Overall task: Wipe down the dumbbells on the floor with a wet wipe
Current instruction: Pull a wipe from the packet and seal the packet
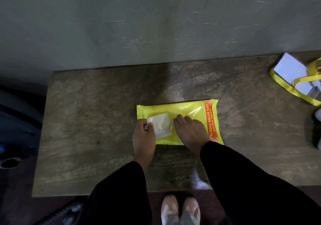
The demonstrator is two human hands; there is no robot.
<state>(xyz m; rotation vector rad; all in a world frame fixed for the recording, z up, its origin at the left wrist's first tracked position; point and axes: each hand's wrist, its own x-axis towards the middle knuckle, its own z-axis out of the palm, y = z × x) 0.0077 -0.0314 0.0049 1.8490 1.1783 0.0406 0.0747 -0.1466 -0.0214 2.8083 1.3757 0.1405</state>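
A yellow pack of wet wipes [187, 111] with an orange band lies flat on a brown wooden table [90, 120]. My left hand [143, 136] pinches the pale flap [161, 125] on the pack's left half. My right hand [191, 131] lies flat on the pack with fingers spread, pressing it down. No wipe shows clear of the pack. A dark rounded shape [69, 212] at the bottom left may be a dumbbell; it is too dim to tell.
A white box with yellow straps [295, 75] sits at the table's right end. A grey scratched wall [156, 16] rises behind the table. Dark round gear [15, 120] lies at the left. My shoes [180, 211] stand at the table's near edge.
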